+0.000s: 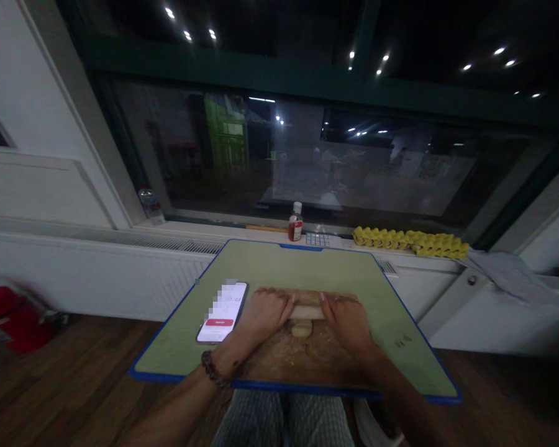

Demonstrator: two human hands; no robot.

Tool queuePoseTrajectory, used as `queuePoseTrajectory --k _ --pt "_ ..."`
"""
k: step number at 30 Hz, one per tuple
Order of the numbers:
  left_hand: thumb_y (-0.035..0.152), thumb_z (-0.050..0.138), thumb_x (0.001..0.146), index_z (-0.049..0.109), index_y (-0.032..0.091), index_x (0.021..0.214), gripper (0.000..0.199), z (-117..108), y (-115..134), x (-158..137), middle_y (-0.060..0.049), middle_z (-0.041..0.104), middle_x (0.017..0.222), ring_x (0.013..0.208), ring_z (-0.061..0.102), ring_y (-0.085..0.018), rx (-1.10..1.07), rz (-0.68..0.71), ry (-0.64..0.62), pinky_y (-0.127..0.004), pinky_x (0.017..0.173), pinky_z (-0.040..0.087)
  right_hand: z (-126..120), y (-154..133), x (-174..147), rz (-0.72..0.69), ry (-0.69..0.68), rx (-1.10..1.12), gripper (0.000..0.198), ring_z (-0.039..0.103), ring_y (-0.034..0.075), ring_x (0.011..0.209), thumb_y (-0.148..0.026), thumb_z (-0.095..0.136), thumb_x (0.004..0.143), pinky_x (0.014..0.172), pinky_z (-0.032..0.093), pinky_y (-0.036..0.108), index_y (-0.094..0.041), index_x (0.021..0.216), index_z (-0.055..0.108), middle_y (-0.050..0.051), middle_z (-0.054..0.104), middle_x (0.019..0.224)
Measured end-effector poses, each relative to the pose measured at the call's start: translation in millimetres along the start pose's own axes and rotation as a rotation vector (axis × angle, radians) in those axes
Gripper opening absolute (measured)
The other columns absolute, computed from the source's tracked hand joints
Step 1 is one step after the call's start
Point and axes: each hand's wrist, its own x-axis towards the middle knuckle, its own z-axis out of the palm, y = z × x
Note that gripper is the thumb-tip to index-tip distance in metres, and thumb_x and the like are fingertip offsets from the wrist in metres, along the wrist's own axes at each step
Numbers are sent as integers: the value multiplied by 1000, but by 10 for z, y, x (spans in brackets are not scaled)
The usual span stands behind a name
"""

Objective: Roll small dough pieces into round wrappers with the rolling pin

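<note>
My left hand [266, 311] and my right hand [347, 318] grip the two ends of a pale rolling pin [306, 311], which lies crosswise over the far half of a brown wooden board [298, 366]. A small flattened piece of dough [302, 329] shows on the near side of the pin, between my hands; its far edge meets the pin. Flour-like smudges mark the wood. My palms and fingers cover the pin's ends. Left of my left hand lies a phone [223, 310] with a lit screen.
The board rests on a green-topped table [279, 264] with a blue rim. Behind it, the windowsill holds a small red-labelled bottle [295, 225], yellow egg trays [410, 242] and a clear bottle [151, 207]. A radiator [97, 273] runs along the wall. A red bucket-like object [16, 320] stands at left.
</note>
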Motion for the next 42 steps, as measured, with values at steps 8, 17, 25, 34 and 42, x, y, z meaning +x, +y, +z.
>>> queuePoseTrajectory --k 8,17,25,34,42 --pt "26 31 99 70 13 85 43 72 75 -131 -10 71 82 76 65 -21 -8 -31 -44 -34 75 46 1 -18 -161 -54 -76 60 38 68 19 76 -32 29 100 68 47 27 -20 106 65 7 73 87" --pt "28 43 92 59 16 118 32 355 107 -61 -9 60 125 117 50 -27 -65 -178 120 -46 102 36 85 -39 -126 -94 -66 137 42 47 22 128 -22 31 96 107 37 39 -16 130 57 10 58 133" --pt "38 40 94 54 17 130 44 570 -60 0 -11 46 145 137 34 -30 -120 -220 50 -51 111 26 131 -38 20 -157 -15 101 43 36 24 137 -22 35 96 114 29 42 -14 132 56 10 50 141" --pt "35 45 92 55 22 132 43 545 -56 -30 -8 49 143 136 37 -30 -118 -139 114 -52 111 25 242 -73 -67 -68 -31 134 41 41 21 134 -22 39 96 114 30 36 -17 133 56 6 52 139" --pt "37 46 93 50 25 136 46 592 -142 -27 -7 48 144 137 36 -28 -162 -87 70 -52 112 28 241 -112 -31 -56 -31 142 38 48 21 128 -23 39 96 111 34 37 -19 127 61 7 58 133"
